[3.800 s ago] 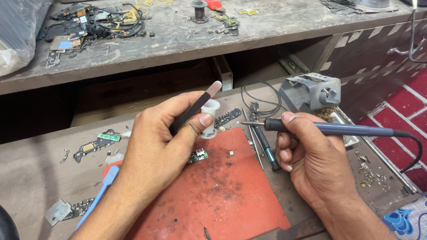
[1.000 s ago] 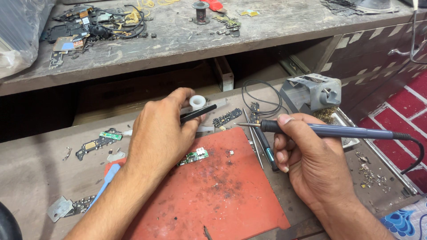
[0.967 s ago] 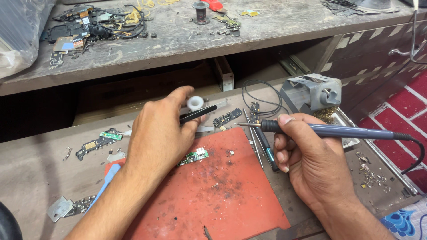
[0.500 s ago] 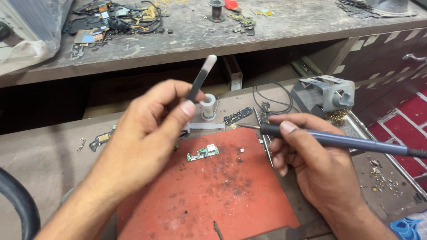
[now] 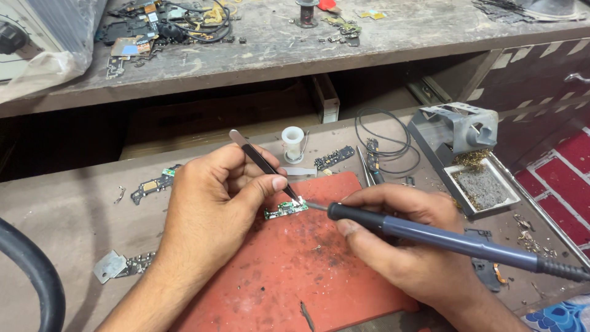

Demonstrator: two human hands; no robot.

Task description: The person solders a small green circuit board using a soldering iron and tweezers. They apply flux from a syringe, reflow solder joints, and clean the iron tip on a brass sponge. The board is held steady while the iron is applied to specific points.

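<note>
Cluttered with scrap parts and wire, the wooden counter (image 5: 74, 203) carries a red mat (image 5: 295, 270) at the centre of the frame. On it, the left hand (image 5: 209, 209) has its grip closed around black tweezers (image 5: 261, 165), tips pressing a small green circuit board (image 5: 286, 209). The right hand (image 5: 405, 246) has its grip wrapped around a soldering iron (image 5: 442, 238), tip touching the board's right end. Soldering looks under way, not finished. The joint itself is too small to make out; the iron's cord runs off the frame's right edge.
</note>
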